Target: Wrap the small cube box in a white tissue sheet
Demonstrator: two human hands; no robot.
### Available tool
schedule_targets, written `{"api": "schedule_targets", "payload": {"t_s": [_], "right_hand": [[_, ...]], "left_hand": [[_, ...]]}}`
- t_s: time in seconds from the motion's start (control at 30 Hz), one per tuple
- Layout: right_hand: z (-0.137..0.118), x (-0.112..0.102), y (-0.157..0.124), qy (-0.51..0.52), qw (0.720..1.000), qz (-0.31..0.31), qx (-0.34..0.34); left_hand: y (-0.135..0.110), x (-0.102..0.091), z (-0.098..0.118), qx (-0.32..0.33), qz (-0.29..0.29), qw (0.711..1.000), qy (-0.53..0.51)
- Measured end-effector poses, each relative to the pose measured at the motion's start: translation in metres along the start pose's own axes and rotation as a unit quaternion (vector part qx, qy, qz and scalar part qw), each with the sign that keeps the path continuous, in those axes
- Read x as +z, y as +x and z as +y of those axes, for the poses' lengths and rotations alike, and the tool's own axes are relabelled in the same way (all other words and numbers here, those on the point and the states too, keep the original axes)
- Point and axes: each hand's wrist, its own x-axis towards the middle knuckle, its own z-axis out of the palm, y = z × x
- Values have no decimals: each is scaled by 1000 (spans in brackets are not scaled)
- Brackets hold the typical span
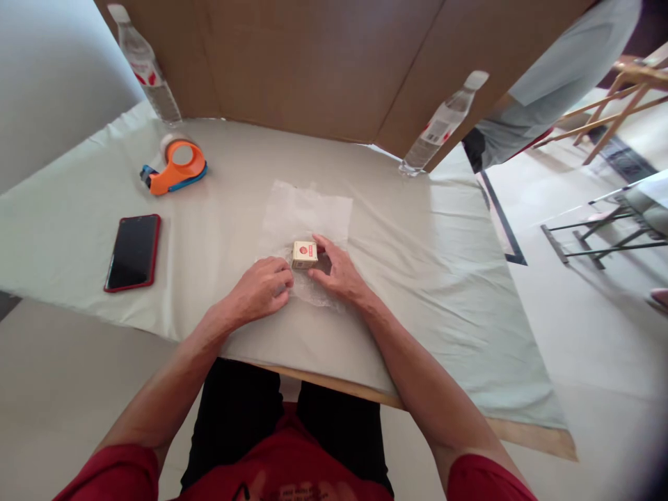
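A small cream-coloured box (pixel 304 251) with red print sits on a sheet of clear bubble wrap (pixel 313 211) spread on the cloth. My right hand (pixel 342 273) is at the box's right end, with the thumb at its front edge and the index finger at its back edge, gripping it lightly. Left of the box, my left hand (pixel 265 287) rests with curled fingers by the near left part of the wrap. Whatever is between those fingers, if anything, is hidden.
An orange and blue tape dispenser (pixel 175 170) and a red-edged phone (pixel 133 252) lie to the left. Water bottles stand at the back left (pixel 149 73) and back right (pixel 441 125), against a cardboard panel (pixel 313 62). Beyond the table's right side are a person's sleeve (pixel 574 62) and stools.
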Motion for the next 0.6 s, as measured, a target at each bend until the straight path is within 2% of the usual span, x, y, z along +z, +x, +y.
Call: {"api": "schedule_targets", "payload": {"t_s": [0.17, 0.23, 0.3, 0.43, 0.53, 0.6], "right_hand": [[-7, -27, -3, 186, 979, -50, 61], [-10, -38, -4, 215, 972, -77, 60], [-11, -42, -5, 192, 976, -82, 57], [-12, -32, -4, 98, 993, -14, 58], [-11, -19, 0, 115, 990, 39, 67], [-11, -12, 3, 147, 985, 62, 70]], "left_hand": [[17, -11, 3, -86, 98, 987, -96], [28, -15, 0, -131, 113, 979, -111], [40, -15, -3, -174, 121, 971, -110], [54, -5, -8, -234, 151, 945, -170], [55, 3, -9, -255, 173, 918, -252], [53, 4, -10, -258, 164, 905, -296]]}}
